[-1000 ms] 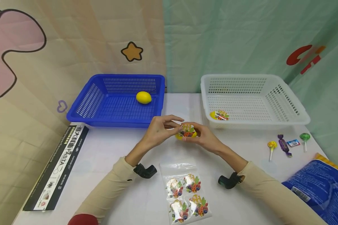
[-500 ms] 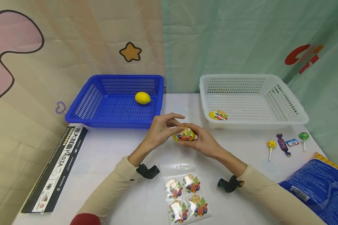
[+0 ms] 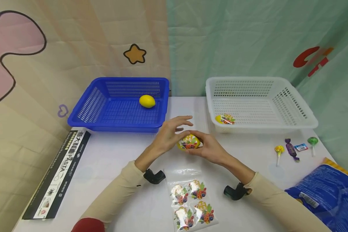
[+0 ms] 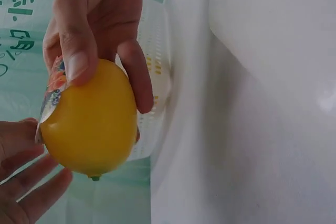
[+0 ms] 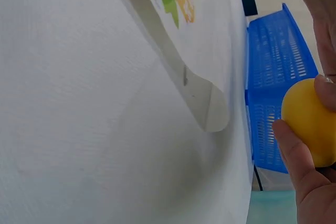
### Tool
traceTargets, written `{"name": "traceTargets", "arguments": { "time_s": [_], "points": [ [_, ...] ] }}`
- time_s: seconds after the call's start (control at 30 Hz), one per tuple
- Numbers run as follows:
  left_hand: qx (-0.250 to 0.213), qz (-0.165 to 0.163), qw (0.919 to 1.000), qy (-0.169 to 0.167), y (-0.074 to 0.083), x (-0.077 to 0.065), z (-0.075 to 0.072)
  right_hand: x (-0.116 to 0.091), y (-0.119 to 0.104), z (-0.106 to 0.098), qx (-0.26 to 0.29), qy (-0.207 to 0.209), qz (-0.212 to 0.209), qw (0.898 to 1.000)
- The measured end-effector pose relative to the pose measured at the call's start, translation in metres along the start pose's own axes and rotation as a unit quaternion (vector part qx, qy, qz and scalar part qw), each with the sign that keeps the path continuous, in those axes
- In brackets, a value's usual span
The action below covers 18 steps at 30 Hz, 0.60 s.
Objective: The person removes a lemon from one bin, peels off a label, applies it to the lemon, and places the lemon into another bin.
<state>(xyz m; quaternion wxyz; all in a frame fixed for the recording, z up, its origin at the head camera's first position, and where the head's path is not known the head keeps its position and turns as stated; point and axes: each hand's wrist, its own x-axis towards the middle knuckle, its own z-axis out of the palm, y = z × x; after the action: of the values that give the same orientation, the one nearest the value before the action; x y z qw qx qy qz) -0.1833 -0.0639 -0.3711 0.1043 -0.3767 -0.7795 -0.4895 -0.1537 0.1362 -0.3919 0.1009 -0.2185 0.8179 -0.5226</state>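
My right hand (image 3: 211, 147) grips a yellow lemon (image 4: 97, 124) between thumb and fingers, above the middle of the table. A glossy round sticker (image 3: 188, 142) with a fruit print covers the lemon's upper side, and in the left wrist view one edge stands off the skin. My left hand (image 3: 169, 133) touches the sticker's edge with its thumb, its other fingers stretched out past the lemon. Below both hands lies a clear sheet (image 3: 191, 206) with several matching stickers.
The blue basket (image 3: 117, 127) at the back left holds one plain lemon (image 3: 147, 101). In the white basket (image 3: 264, 127) at the back right lies a stickered lemon (image 3: 218, 119). A pasta box (image 3: 58, 174) lies left; several sweets and a blue bag (image 3: 324, 193) lie right.
The lemon has tilted and shifted slightly left and nearer, its sticker facing the head camera more fully. The left hand's fingers have spread away from it while the thumb stays at the sticker.
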Motion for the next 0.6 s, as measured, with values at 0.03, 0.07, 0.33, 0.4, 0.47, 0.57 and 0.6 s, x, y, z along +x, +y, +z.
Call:
{"name": "traceTargets", "arguments": {
  "time_s": [0.03,0.07,0.33,0.4,0.47,0.57,0.6],
  "points": [
    [0.011,0.017,0.9997,0.009,-0.001,0.0,-0.001,0.001,-0.001,-0.001,0.0,0.002,0.001,1.0],
    [0.017,0.035,0.999,0.019,-0.001,0.0,-0.002,0.001,-0.002,-0.002,-0.002,0.006,0.005,1.0],
    [0.055,0.1,0.9919,-0.056,-0.001,-0.004,-0.007,0.001,-0.001,-0.011,0.006,0.004,0.006,1.0],
    [0.054,0.083,0.9924,-0.073,-0.001,-0.004,-0.007,0.001,-0.001,-0.012,0.012,-0.003,0.003,1.0],
    [0.048,0.074,0.9926,-0.083,-0.001,-0.004,-0.007,0.001,-0.001,-0.015,0.021,-0.01,0.003,1.0],
    [0.031,0.077,0.9924,-0.091,-0.002,-0.002,-0.007,0.001,-0.005,-0.019,0.032,-0.016,0.001,0.999],
    [0.022,0.077,0.9926,-0.091,-0.002,-0.002,-0.007,0.001,-0.007,-0.021,0.032,-0.015,0.001,0.999]
  ]
}}
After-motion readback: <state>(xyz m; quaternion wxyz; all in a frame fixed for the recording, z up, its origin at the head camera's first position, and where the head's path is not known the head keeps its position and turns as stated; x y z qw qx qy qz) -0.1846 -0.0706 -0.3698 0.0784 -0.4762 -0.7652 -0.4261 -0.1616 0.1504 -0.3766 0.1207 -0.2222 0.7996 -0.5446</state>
